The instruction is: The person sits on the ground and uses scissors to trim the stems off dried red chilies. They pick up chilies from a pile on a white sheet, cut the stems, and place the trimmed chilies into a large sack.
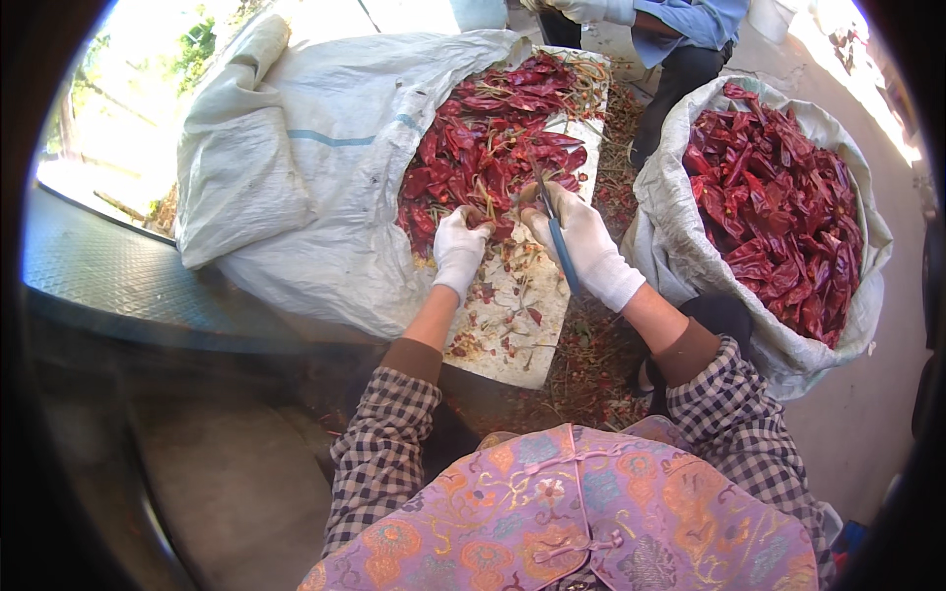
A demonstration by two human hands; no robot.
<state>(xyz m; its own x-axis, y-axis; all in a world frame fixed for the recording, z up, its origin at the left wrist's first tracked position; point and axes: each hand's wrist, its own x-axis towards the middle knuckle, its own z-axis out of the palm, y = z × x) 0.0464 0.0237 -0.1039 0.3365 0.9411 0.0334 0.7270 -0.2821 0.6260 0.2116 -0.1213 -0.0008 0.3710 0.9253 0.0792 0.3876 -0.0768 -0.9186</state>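
Note:
Dried red chili peppers [473, 159] spill from the mouth of a white woven sack [347, 170] onto a pale board [510, 340]. My left hand [460, 247], in a white glove, is at the near edge of the heap, its thumb and fingers pinched on a chili pepper near its pale stem. In my gloved right hand [580, 240] are scissors [559, 247] with a blue-grey handle, their blades pointing away from me over the heap. Whether the right fingertips also hold a chili is unclear. Loose stems and seeds lie on the board below both hands.
An upright woven sack [669, 199] full of dried chilies [776, 207] stands at the right. Cut stems litter the ground [599, 354] beside the board. Across from me sits a person [684, 44] in white gloves. A textured metal surface [148, 273] extends left.

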